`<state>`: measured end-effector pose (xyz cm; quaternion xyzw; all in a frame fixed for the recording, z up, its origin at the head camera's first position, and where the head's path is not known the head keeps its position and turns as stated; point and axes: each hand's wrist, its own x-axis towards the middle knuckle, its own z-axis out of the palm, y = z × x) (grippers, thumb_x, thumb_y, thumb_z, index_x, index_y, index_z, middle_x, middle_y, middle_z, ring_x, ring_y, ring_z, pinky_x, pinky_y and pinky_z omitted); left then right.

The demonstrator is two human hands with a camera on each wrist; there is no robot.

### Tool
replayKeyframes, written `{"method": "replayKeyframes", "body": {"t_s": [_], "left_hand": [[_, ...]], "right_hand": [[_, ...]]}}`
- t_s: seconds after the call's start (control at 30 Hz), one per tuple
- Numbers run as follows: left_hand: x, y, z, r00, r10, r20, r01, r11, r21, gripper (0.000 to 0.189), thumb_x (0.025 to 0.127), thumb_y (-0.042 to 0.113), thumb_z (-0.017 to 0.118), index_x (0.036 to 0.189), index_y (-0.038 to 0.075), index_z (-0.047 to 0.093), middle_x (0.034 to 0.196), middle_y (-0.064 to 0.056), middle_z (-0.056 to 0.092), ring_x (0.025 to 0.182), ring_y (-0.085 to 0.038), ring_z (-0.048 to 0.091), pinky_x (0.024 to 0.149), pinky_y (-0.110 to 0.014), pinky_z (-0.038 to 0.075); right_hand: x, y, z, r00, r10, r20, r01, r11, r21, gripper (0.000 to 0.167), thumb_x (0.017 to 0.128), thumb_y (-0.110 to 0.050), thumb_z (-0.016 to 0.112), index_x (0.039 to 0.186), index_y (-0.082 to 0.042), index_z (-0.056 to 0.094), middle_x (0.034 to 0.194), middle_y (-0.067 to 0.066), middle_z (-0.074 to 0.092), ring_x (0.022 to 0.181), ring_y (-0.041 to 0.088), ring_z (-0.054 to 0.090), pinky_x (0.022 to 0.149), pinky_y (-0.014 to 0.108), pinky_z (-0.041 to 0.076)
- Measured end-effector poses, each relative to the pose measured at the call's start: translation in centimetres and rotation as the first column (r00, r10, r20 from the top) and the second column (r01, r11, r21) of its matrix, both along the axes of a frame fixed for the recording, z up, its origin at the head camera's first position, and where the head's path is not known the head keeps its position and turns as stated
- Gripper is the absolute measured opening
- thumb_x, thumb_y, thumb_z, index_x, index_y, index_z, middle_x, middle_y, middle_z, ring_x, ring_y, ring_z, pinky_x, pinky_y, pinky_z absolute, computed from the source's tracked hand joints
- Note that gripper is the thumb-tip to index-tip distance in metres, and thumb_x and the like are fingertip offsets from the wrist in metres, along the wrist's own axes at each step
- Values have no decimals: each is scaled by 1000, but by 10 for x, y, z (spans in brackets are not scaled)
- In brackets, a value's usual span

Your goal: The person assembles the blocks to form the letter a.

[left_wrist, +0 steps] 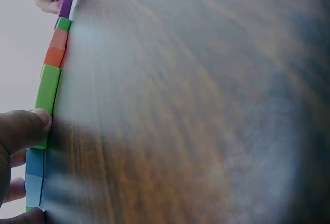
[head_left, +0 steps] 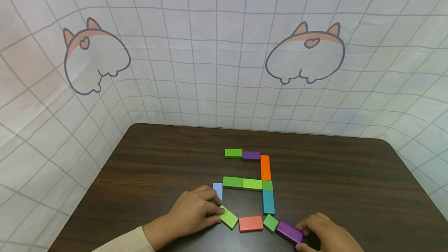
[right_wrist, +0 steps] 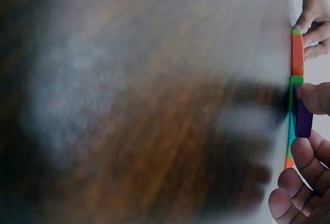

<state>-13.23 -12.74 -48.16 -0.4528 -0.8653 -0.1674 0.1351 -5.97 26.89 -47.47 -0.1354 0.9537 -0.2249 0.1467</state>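
My left hand (head_left: 196, 211) is at the lower left of a block outline, its thumb and forefinger pinching the left end of a light green block (head_left: 229, 217). Its other fingertips lie by a light blue block (head_left: 217, 190). My right hand (head_left: 327, 233) grips the outer end of a purple block (head_left: 289, 231) between thumb and fingers; in the right wrist view that purple block (right_wrist: 303, 114) appears slightly tilted. A small green block (head_left: 270, 223) lies against its inner end. Between the hands a coral block (head_left: 251, 224) lies flat, close to the light green one.
Above, a row of green blocks (head_left: 233, 182) meets a teal block (head_left: 268, 202) and an orange block (head_left: 265, 167). Farther back lie another purple block (head_left: 251, 155) and a green block (head_left: 233, 153). The dark wooden table (head_left: 168, 147) ends at a white gridded curtain (head_left: 217, 100).
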Motion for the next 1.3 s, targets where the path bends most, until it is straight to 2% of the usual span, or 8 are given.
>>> {"method": "replayKeyframes", "body": {"t_s": [0.3,0.73,0.9,1.0,1.3], "left_hand": [[0,0,-1,1000,-2,0,2,1000,-3,19,83,37,86,100,31,84,104,14,66,103,-6,60,61,-16,50],[0,1,-1,1000,6,6,-6,1000,-6,18,83,37,87,100,31,84,104,14,66,102,-6,60,61,-18,50],[1,1,0,1000,10,-27,-10,1000,-7,18,80,35,88,97,31,84,103,15,66,101,-6,60,62,-20,52],[1,2,1,999,11,-38,-11,1000,-12,19,79,35,89,97,31,84,103,15,66,101,-6,60,63,-22,53],[3,1,4,1000,14,-4,-15,996,-88,21,85,37,85,104,31,82,108,14,65,107,-8,58,59,-21,50]], "right_hand": [[1,4,-4,999,44,18,-43,995,-86,39,82,-60,79,104,-30,68,92,-13,50,80,2,45,57,23,41],[-1,3,-2,997,76,1,-75,995,-68,39,81,-61,79,103,-31,68,90,-17,50,83,1,44,61,23,43],[0,3,-4,996,77,-33,-80,992,-99,38,81,-60,80,103,-31,69,89,-19,50,82,0,44,58,22,42],[0,3,-4,996,75,-49,-81,990,-118,41,81,-63,79,105,-31,69,90,-20,50,82,0,44,57,22,42],[-3,6,0,995,84,-50,-89,989,-116,56,80,-66,76,118,-26,69,95,-20,51,84,-1,46,62,23,42]]}}
